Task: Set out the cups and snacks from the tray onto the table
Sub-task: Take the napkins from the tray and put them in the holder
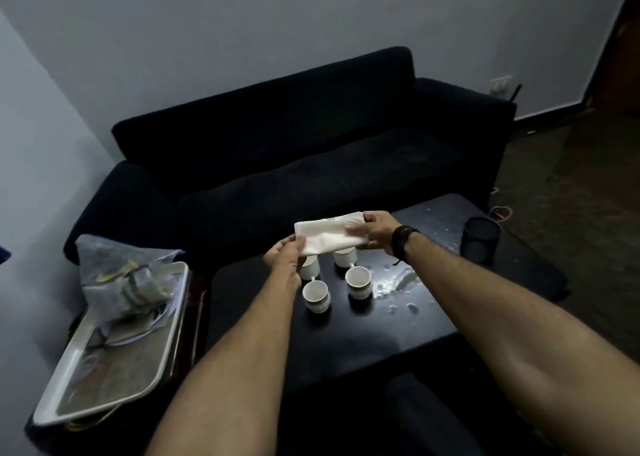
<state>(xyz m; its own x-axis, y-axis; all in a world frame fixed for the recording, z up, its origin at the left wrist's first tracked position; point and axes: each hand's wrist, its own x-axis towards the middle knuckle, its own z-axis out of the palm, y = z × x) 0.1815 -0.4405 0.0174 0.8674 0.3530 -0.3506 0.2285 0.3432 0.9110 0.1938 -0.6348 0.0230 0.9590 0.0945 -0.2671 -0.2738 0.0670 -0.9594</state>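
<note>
Over the dark coffee table (pixel 346 345), I hold a folded white cloth (pixel 329 236) stretched between both hands, my left hand (pixel 282 253) pinching its near-left corner and my right hand (pixel 372 229) clamped on the far-right end, thumb on top, a dark wristband (pixel 401 241) behind it. Four white cups (pixel 317 294) stand in a tight group on the table directly under the cloth, two of them partly hidden by it; a wet patch (pixel 391 284) glistens just beside the right-hand pair. The white tray (pixel 114 379) sits well apart at the left on a low stand, and a crumpled clear plastic bag (pixel 128 275) with dark and yellow contents (the snacks, I judge, though I cannot make them out) rests on its far end. The bag looks light, soft and slippery, so I would gather it by the bunched top rather than the sides; the cups look hard and breakable, best taken by the handle or around the body. A black mesh pen holder (pixel 481 239) stands at the table's right edge, a dark sofa (pixel 294 151) behind
</note>
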